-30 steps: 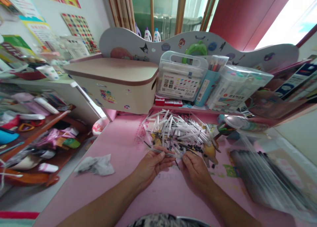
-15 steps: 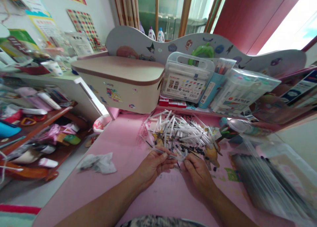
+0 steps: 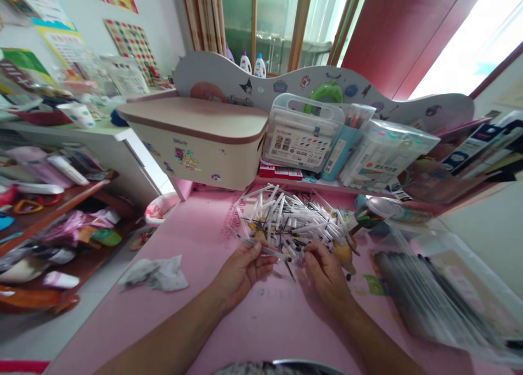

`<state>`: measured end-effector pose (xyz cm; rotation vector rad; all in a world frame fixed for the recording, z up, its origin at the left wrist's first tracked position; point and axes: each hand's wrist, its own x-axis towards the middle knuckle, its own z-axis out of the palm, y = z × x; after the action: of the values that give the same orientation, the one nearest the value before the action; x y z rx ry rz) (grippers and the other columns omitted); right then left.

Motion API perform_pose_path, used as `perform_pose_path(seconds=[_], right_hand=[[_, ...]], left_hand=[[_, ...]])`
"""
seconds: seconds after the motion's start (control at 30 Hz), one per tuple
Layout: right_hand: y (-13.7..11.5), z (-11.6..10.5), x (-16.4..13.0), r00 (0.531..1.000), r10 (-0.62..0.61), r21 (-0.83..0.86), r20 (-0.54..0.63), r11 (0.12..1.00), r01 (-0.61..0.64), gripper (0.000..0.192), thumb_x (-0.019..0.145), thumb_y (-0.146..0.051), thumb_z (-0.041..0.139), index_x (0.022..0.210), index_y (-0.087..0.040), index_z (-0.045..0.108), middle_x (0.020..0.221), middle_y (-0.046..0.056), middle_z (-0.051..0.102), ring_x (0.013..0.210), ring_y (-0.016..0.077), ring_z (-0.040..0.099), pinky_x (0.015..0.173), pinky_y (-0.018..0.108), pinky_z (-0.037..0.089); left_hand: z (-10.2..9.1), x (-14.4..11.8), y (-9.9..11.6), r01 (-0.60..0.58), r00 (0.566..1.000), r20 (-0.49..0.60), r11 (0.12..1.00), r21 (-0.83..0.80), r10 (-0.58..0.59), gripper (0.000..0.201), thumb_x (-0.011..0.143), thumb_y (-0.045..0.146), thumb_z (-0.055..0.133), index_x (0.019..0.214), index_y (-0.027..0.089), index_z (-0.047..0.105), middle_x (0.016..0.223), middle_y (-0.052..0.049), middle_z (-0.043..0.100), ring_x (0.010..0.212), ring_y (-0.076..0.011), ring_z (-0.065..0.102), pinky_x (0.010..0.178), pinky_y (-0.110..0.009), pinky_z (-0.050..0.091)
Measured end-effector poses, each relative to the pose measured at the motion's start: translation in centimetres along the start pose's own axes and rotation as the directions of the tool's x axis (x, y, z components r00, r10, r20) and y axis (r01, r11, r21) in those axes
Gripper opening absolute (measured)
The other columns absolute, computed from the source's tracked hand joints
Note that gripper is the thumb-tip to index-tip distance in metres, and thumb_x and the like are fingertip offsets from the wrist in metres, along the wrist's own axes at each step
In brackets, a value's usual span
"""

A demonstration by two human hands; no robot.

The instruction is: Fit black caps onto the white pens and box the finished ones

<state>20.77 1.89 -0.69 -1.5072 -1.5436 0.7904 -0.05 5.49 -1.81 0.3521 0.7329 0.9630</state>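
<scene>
A loose pile of white pen tubes and black refills (image 3: pixel 290 219) lies on the pink desk (image 3: pixel 196 309) in front of me. My left hand (image 3: pixel 241 271) pinches a thin clear pen tube (image 3: pixel 265 248) at the pile's near edge. My right hand (image 3: pixel 324 277) meets it from the right, fingertips closed on the tube's other end beside small black caps. Both hands rest low on the desk, close together.
A crumpled grey tissue (image 3: pixel 153 274) lies at left. A cream box with a brown lid (image 3: pixel 196 140) and clear marker cases (image 3: pixel 302 132) stand behind the pile. A clear bag of dark pens (image 3: pixel 433 304) lies at right. Cluttered shelves (image 3: pixel 53 200) fill the left.
My hands have stayed at the pile's near edge with the tube between them; they shifted slightly. The view has swung a little.
</scene>
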Motion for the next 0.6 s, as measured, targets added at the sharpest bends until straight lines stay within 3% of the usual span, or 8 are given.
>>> perform_pose_path(seconds=[0.07, 0.1, 0.2, 0.27, 0.4, 0.5, 0.6], right_hand=[[-0.5, -0.9, 0.1, 0.999, -0.027, -0.132, 0.035, 0.991, 0.032, 0.012, 0.089, -0.026, 0.05, 0.092, -0.019, 0.059, 0.076, 0.001, 0.059, 0.067, 0.0154, 0.051, 0.062, 0.027, 0.035], [-0.8, -1.4, 0.2, 0.993, -0.039, -0.224, 0.11, 0.972, 0.063, 0.012, 0.089, -0.024, 0.049, 0.092, -0.019, 0.06, 0.079, 0.002, 0.06, 0.07, 0.0159, 0.053, 0.064, 0.027, 0.036], [-2.4, -2.6, 0.6, 0.911, 0.03, -0.498, 0.412, 0.845, 0.197, 0.016, 0.091, -0.018, 0.046, 0.087, -0.018, 0.062, 0.091, 0.005, 0.062, 0.081, 0.0179, 0.058, 0.07, 0.028, 0.038], [-3.3, -2.8, 1.4, 0.87, 0.126, -0.634, 0.476, 0.735, 0.241, 0.018, 0.091, -0.014, 0.046, 0.089, -0.018, 0.063, 0.099, 0.006, 0.063, 0.089, 0.0193, 0.06, 0.073, 0.028, 0.039], [-4.0, -1.8, 4.5, 0.932, 0.116, -0.77, 0.342, 0.603, 0.208, 0.025, 0.091, -0.014, 0.047, 0.108, -0.02, 0.063, 0.111, 0.008, 0.063, 0.095, 0.022, 0.062, 0.074, 0.028, 0.041], [-3.5, -0.7, 6.9, 0.971, 0.033, -0.799, 0.238, 0.575, 0.177, 0.026, 0.093, -0.018, 0.047, 0.114, -0.019, 0.062, 0.111, 0.01, 0.062, 0.096, 0.0232, 0.062, 0.074, 0.029, 0.042], [-2.8, 0.2, 8.2, 0.98, 0.011, -0.81, 0.201, 0.564, 0.16, 0.023, 0.092, -0.02, 0.049, 0.111, -0.018, 0.063, 0.109, 0.011, 0.063, 0.097, 0.0237, 0.061, 0.076, 0.03, 0.043]], left_hand=[[0.0, 0.1, 0.5, 0.007, 0.998, -0.055, 1.0, -0.026, -0.008, 0.007, 0.094, 0.018, 0.057, 0.093, 0.013, 0.061, 0.075, -0.007, 0.075, 0.063, -0.0161, 0.074, 0.055, -0.023, 0.059], [0.0, 0.1, 0.7, 0.012, 0.997, -0.075, 0.999, -0.038, -0.015, 0.01, 0.096, 0.019, 0.054, 0.092, 0.013, 0.062, 0.07, -0.006, 0.073, 0.06, -0.0162, 0.073, 0.053, -0.023, 0.059], [0.1, 0.1, 1.0, 0.025, 0.993, -0.116, 0.998, -0.06, -0.032, 0.018, 0.099, 0.021, 0.047, 0.091, 0.013, 0.061, 0.064, -0.004, 0.07, 0.053, -0.0164, 0.071, 0.047, -0.023, 0.057], [0.2, 0.2, 1.0, 0.026, 0.991, -0.126, 0.998, -0.064, -0.034, 0.019, 0.099, 0.02, 0.045, 0.09, 0.013, 0.06, 0.063, -0.004, 0.069, 0.052, -0.0158, 0.07, 0.047, -0.022, 0.056], [0.3, 0.1, 0.9, 0.015, 0.996, -0.086, 0.999, -0.034, -0.018, 0.013, 0.097, 0.013, 0.047, 0.091, 0.014, 0.059, 0.066, -0.006, 0.071, 0.053, -0.0141, 0.07, 0.05, -0.021, 0.057], [0.4, -0.1, 0.9, 0.012, 0.997, -0.078, 1.0, -0.019, -0.013, 0.009, 0.095, 0.012, 0.05, 0.091, 0.015, 0.057, 0.067, -0.006, 0.072, 0.053, -0.0141, 0.069, 0.051, -0.021, 0.057], [0.7, -0.3, 0.8, 0.007, 0.989, -0.147, 1.0, -0.005, -0.008, 0.006, 0.095, 0.013, 0.052, 0.092, 0.015, 0.057, 0.068, -0.007, 0.072, 0.055, -0.0143, 0.07, 0.054, -0.022, 0.057]])
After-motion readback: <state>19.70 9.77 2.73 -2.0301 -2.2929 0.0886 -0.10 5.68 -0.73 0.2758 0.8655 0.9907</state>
